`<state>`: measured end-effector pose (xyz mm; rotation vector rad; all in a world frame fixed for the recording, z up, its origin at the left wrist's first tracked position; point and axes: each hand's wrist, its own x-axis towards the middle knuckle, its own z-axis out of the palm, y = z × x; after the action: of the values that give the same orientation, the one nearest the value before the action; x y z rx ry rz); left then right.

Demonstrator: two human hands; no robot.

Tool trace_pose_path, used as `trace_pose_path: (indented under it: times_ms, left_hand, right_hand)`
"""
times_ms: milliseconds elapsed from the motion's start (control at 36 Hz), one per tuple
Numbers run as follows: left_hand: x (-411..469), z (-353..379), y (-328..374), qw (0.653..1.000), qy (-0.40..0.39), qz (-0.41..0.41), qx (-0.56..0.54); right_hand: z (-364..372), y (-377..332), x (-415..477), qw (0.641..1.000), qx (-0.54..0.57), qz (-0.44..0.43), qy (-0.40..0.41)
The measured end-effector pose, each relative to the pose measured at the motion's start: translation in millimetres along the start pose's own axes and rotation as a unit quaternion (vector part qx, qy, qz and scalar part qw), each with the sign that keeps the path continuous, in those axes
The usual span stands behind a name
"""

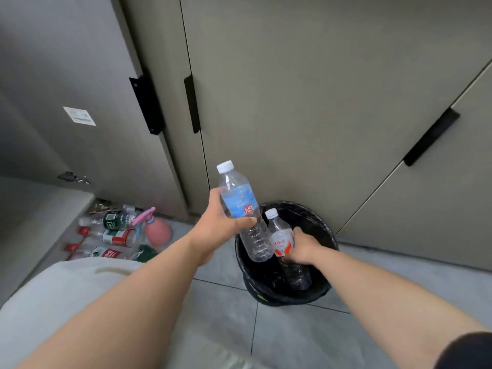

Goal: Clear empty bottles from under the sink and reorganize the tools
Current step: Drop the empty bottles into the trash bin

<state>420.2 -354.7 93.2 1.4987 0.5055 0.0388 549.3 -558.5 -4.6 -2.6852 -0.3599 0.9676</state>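
My left hand [217,222] grips a clear empty bottle with a blue label [241,206] and a white cap, held tilted over the rim of a black bin [327,233]. My right hand [303,249] grips a smaller clear bottle with a red and white label [282,242], whose lower end hangs inside the bin. Both bottles stand cap up, side by side. The bin is lined with a black bag and sits on the grey tiled floor against the cabinet doors.
Several more bottles [111,235] with red and green labels lie on the floor at the left beside a pink spray bottle [157,230], in front of the open cabinet door [80,89]. My knee [66,288] fills the lower left. Shut cabinet doors with black handles [192,103] stand behind the bin.
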Motion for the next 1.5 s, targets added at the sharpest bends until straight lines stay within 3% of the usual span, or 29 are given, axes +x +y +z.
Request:
trace_pose_path:
  times_ms: [333, 722, 889, 1000, 1111, 1250, 1361, 1500]
  left_hand:
    - [19, -17, -6, 0.999, 0.048, 0.013, 0.02]
    - [22, -19, -7, 0.999, 0.033, 0.016, 0.027]
    - [20, -8, -1, 0.999, 0.011, 0.018, 0.03]
    - [17, -3, 3, 0.998, -0.009, 0.024, 0.051]
    - [14, 2, 3, 0.996, -0.028, 0.035, 0.075]
    - [14, 5, 2, 0.993, -0.042, 0.038, 0.102]
    - [17, 3, 1, 0.987, -0.004, 0.028, 0.159]
    - [19, -4, -2, 0.979, 0.045, 0.009, 0.199]
  right_hand:
    - [45, -9, 39, 0.991, 0.123, 0.007, 0.06]
    - [53, -14, 60, 0.979, 0.199, 0.013, 0.041]
    - [13, -41, 27, 0.915, 0.398, -0.057, 0.039]
    - [-31, -61, -13, 0.866, 0.456, -0.204, -0.021]
    - [-55, -74, -37, 0.874, 0.384, -0.296, -0.03]
    - [-68, -72, -40, 0.893, 0.31, -0.326, 0.014]
    - [-68, -49, -27, 0.917, 0.268, -0.291, 0.041]
    - [-43, -13, -9, 0.976, 0.058, -0.209, 0.028]
